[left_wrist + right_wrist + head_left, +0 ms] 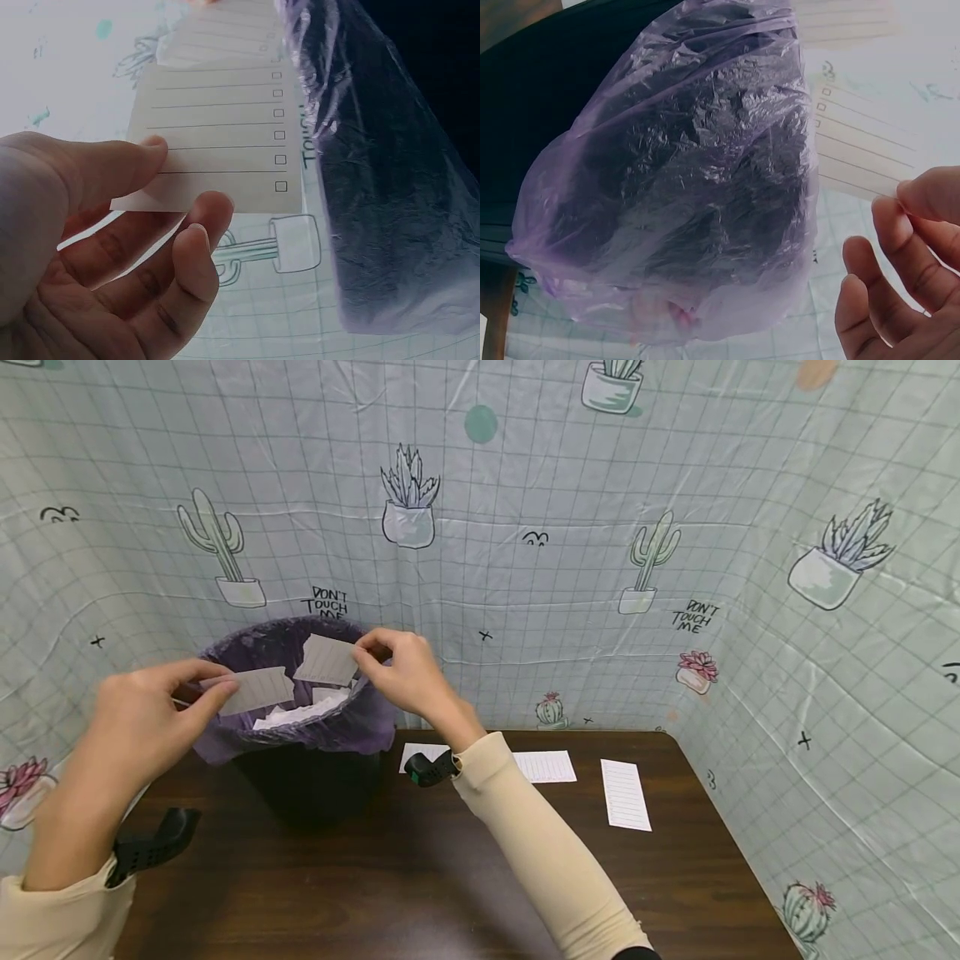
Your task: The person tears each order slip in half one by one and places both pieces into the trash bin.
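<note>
Nearest, two cream sleeves, the left (56, 914) and the right (551, 852), reach in from the bottom edge, each with a black device at the wrist, the left one (153, 843) and the right one (431, 769). Beneath them spreads a dark brown wooden table (390, 885).

The person's left hand (142, 718) pinches a piece of lined white paper, the left piece (258, 691), between thumb and fingers; the left wrist view shows a column of small checkboxes along one side of it. The right hand (408, 672), a little farther off, pinches a similar lined piece, the right piece (327, 660), between thumb and forefinger, its other fingers loosely bent. Both pieces hang over the mouth of a black bin (315, 785), just beside each other, their facing edges uneven.

The bin stands on the left of the table, lined with a crinkled purple plastic bag (345, 731) folded over its rim. White paper scraps (300, 717) lie inside.

On the table to the right lie three lined white cards: one (422, 755) and another (545, 767) on either side of the right wrist, and a third (626, 795) farther right.

Behind everything hangs a pale gridded cloth (525, 468) printed with potted cacti and "DON'T TOUCH ME".
</note>
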The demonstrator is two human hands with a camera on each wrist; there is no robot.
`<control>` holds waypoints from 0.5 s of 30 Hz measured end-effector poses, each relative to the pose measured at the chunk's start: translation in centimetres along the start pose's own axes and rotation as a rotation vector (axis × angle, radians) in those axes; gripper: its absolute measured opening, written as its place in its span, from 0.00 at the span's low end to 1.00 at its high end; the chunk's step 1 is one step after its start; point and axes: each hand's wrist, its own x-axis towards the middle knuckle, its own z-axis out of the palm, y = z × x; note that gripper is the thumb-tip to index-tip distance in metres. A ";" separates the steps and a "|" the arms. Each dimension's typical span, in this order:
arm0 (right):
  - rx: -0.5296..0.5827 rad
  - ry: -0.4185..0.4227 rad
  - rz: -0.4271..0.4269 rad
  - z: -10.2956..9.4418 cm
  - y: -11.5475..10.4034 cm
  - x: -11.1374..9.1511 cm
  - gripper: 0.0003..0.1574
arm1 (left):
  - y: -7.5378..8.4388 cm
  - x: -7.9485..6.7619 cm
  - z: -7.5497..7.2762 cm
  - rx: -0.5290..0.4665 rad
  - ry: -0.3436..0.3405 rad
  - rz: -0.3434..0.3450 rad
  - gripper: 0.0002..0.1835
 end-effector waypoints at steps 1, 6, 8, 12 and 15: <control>-0.001 0.000 0.000 0.0 0.1 0.0 0.12 | 0.0 0.0 0.0 0.001 -0.004 0.003 0.05; 0.001 0.005 0.001 -0.1 0.3 0.0 0.12 | -0.3 -0.2 0.4 0.001 0.006 0.036 0.05; 0.003 0.007 0.003 -0.1 0.4 0.0 0.12 | -0.3 -0.3 0.5 0.004 0.022 0.054 0.06; 0.006 0.013 0.004 -0.1 0.5 0.0 0.12 | -0.4 -0.4 0.6 -0.005 0.041 0.067 0.09; 0.009 0.012 0.004 -0.1 0.4 0.0 0.12 | -0.4 -0.4 0.6 -0.021 0.038 0.055 0.11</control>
